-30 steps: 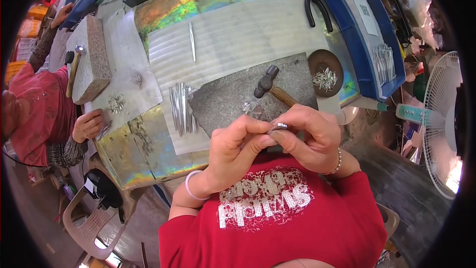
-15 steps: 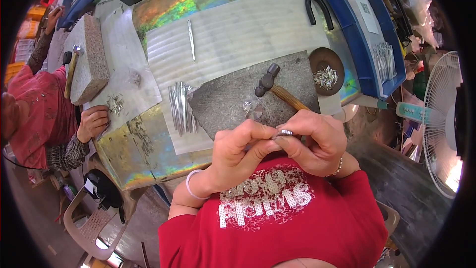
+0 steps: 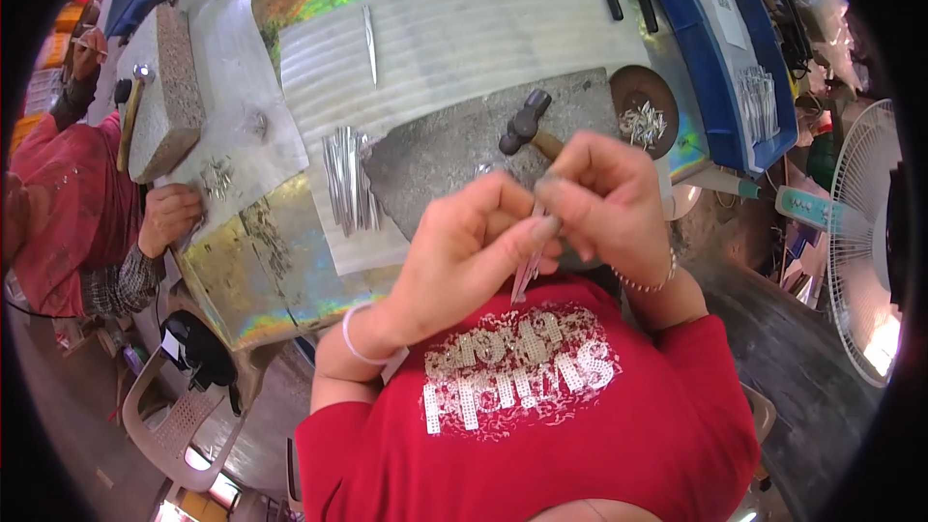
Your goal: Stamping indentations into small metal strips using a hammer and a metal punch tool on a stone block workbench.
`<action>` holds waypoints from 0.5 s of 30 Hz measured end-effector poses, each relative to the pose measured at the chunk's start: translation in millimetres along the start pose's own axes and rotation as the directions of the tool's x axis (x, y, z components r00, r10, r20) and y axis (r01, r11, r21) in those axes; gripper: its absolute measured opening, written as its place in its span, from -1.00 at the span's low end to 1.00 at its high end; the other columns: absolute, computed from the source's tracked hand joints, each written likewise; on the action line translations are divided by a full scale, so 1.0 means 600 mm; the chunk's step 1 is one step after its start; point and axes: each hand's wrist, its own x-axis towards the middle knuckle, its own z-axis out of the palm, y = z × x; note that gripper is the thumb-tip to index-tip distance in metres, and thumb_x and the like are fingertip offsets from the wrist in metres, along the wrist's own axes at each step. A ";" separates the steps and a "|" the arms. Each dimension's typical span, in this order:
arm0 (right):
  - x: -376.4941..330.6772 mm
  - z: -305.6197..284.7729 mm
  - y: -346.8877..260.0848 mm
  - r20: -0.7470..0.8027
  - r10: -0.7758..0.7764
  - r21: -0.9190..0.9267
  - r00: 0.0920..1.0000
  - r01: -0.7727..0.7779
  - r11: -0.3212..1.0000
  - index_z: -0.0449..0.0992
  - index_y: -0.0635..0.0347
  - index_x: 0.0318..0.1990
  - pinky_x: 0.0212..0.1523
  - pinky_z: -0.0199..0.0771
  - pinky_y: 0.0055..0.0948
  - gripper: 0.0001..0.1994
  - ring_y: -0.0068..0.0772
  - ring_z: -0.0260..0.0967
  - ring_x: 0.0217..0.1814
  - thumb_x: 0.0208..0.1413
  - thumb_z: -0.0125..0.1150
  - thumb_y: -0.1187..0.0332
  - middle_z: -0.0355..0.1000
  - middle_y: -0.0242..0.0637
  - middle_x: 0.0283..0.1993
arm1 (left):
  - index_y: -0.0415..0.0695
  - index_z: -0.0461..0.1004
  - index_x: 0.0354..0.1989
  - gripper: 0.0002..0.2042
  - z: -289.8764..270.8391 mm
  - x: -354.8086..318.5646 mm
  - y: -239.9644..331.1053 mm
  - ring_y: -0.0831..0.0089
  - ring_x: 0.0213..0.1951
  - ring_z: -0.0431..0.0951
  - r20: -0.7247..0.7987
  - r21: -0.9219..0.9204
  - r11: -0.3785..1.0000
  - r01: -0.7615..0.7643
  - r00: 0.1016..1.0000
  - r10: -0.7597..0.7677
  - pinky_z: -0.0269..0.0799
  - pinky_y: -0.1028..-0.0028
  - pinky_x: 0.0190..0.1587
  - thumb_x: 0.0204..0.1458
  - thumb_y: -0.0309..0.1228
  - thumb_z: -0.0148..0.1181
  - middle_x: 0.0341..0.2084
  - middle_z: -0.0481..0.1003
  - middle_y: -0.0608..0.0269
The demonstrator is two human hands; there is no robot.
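At the far left, a co-worker's hand (image 3: 172, 217) lies at 9 o'clock from the person's left hand (image 3: 474, 251), with a row of metal rods (image 3: 350, 179) nearer, at 10 o'clock. The left hand and right hand (image 3: 614, 198) meet before the chest, fingertips pinched on a thin strip (image 3: 525, 280) hanging toward 6 o'clock. A hammer (image 3: 525, 126) rests on the slab (image 3: 416, 174) at their 12 o'clock; a dish (image 3: 638, 80) of slivers (image 3: 642, 126) sits at 1 o'clock from the right.
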 end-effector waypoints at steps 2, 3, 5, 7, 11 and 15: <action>0.008 -0.004 0.005 -0.043 0.028 0.093 0.999 -0.024 0.995 0.39 0.24 -0.44 -0.76 0.07 -0.76 -0.88 -0.79 0.16 -0.74 0.11 0.17 0.47 0.37 -0.42 -0.61 | -0.31 0.31 -0.30 -0.84 -0.004 0.010 0.012 0.58 -0.38 0.54 0.033 0.059 0.998 0.037 0.999 -0.039 0.47 0.59 -0.37 0.14 -0.46 0.10 -0.50 0.51 0.18; 0.011 -0.005 0.005 -0.042 0.056 0.152 0.998 -0.049 0.987 0.39 0.23 -0.44 -0.78 0.05 -0.76 -0.88 -0.80 0.15 -0.75 0.11 0.17 0.47 0.36 -0.42 -0.62 | -0.28 0.32 -0.28 -0.86 -0.008 0.012 0.017 0.55 -0.40 0.55 0.053 0.118 0.990 0.077 0.995 -0.084 0.47 0.62 -0.40 0.16 -0.46 0.09 -0.45 0.53 0.16; 0.016 -0.005 0.006 -0.043 0.081 0.230 0.996 -0.069 0.971 0.40 0.20 -0.46 -0.80 -0.01 -0.77 -0.86 -0.81 0.09 -0.78 0.11 0.18 0.44 0.34 -0.44 -0.63 | -0.27 0.32 -0.29 -0.84 -0.014 0.019 0.037 0.58 -0.45 0.54 0.087 0.169 0.977 0.127 0.986 -0.143 0.44 0.65 -0.45 0.15 -0.43 0.11 -0.49 0.52 0.19; 0.018 -0.008 0.008 -0.019 0.098 0.268 0.995 -0.090 0.959 0.39 0.18 -0.47 -0.80 -0.02 -0.77 -0.84 -0.81 0.07 -0.79 0.12 0.18 0.41 0.34 -0.45 -0.63 | -0.26 0.33 -0.30 -0.80 -0.017 0.025 0.036 0.64 -0.58 0.50 0.134 0.184 0.971 0.155 0.974 -0.181 0.36 0.71 -0.58 0.13 -0.37 0.15 -0.58 0.50 0.27; 0.021 -0.005 0.011 -0.012 0.115 0.295 0.993 -0.106 0.950 0.38 0.18 -0.47 -0.80 -0.02 -0.77 -0.84 -0.80 0.07 -0.79 0.12 0.18 0.42 0.34 -0.46 -0.62 | -0.25 0.33 -0.32 -0.80 -0.014 0.028 0.043 0.63 -0.63 0.49 0.118 0.127 0.967 0.219 0.965 -0.234 0.36 0.71 -0.63 0.13 -0.37 0.15 -0.60 0.50 0.27; 0.018 -0.001 0.019 -0.061 0.089 0.296 0.994 -0.067 0.953 0.38 0.18 -0.47 -0.80 -0.01 -0.76 -0.84 -0.80 0.06 -0.79 0.13 0.17 0.42 0.32 -0.47 -0.62 | -0.24 0.34 -0.34 -0.79 -0.012 0.030 0.048 0.64 -0.67 0.48 0.100 0.185 0.957 0.223 0.965 -0.244 0.36 0.71 -0.66 0.11 -0.35 0.18 -0.64 0.48 0.29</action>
